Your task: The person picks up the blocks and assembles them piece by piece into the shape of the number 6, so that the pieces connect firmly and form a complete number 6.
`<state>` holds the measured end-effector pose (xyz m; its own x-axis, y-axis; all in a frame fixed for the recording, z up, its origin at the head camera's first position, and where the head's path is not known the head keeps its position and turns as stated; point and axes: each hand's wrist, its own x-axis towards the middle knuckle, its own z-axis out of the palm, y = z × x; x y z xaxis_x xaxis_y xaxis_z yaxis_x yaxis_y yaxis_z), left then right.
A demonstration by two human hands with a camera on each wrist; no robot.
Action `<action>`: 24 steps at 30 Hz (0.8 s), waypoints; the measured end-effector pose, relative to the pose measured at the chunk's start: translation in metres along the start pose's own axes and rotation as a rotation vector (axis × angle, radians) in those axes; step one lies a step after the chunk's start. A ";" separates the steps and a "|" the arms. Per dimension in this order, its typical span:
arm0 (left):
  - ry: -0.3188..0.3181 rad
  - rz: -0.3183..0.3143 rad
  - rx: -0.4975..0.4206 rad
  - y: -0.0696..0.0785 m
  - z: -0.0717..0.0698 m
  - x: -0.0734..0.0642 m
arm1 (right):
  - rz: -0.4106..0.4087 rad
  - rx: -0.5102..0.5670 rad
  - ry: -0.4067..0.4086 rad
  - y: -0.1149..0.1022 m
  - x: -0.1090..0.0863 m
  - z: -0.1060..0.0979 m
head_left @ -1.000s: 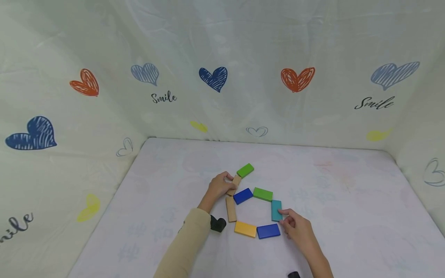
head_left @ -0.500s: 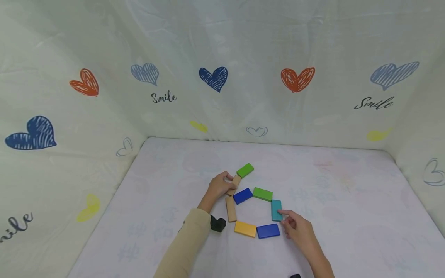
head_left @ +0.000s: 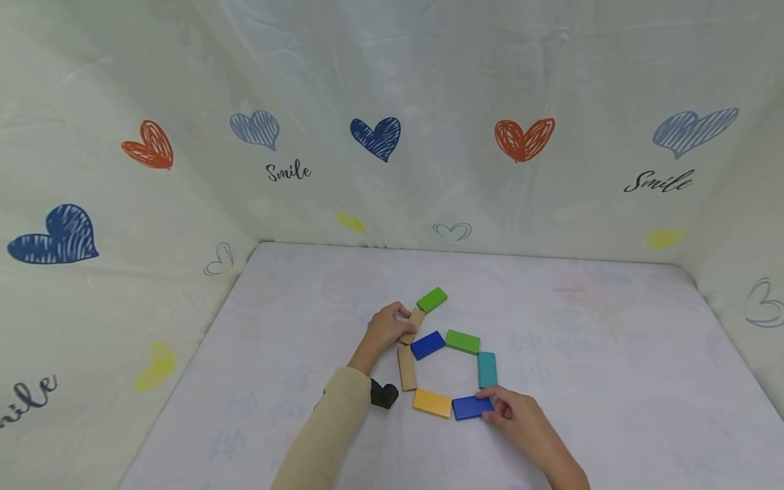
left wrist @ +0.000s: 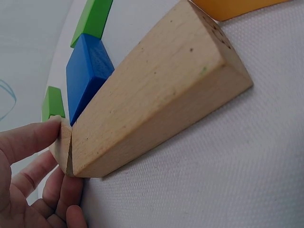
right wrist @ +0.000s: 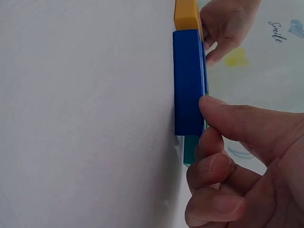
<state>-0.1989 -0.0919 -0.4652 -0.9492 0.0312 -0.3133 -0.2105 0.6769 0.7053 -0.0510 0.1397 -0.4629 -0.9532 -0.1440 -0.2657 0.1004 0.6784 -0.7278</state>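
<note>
My left hand [head_left: 384, 328] pinches the upper plain wooden block [head_left: 416, 321], between thumb and fingers in the left wrist view. Touching that block's near end is a second wooden block [left wrist: 156, 80]. My right hand [head_left: 519, 416] is at the right end of the near blue block [head_left: 468, 407]; thumb and finger grip that corner, with the other fingers curled beside it. Just beyond stands a teal block [head_left: 487, 369]. An orange block [head_left: 432, 403] adjoins the blue one on the left. All blocks lie flat on the white table.
A green block [head_left: 432, 300] meets the held wooden block's far end. Another blue block [head_left: 428, 345] and a green block [head_left: 463, 341] form the loop's far side. A black object [head_left: 384, 395] sits by the left sleeve [head_left: 333, 429]. A printed curtain [head_left: 429, 190] hangs behind the table.
My right hand has left the teal block and moved toward me and slightly left, onto the near blue block's right end. My left hand stays on the wooden block.
</note>
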 end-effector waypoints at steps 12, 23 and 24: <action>-0.002 -0.010 0.005 0.000 0.000 0.001 | -0.008 -0.029 0.008 0.000 0.003 0.000; -0.006 -0.009 -0.001 0.000 -0.001 0.000 | -0.022 -0.034 0.006 0.000 0.005 0.000; -0.008 -0.007 0.000 0.000 -0.001 0.000 | -0.024 -0.035 0.007 -0.001 0.005 0.000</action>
<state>-0.1991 -0.0923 -0.4642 -0.9458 0.0323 -0.3232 -0.2171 0.6770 0.7032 -0.0555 0.1382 -0.4640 -0.9572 -0.1556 -0.2439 0.0674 0.7000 -0.7110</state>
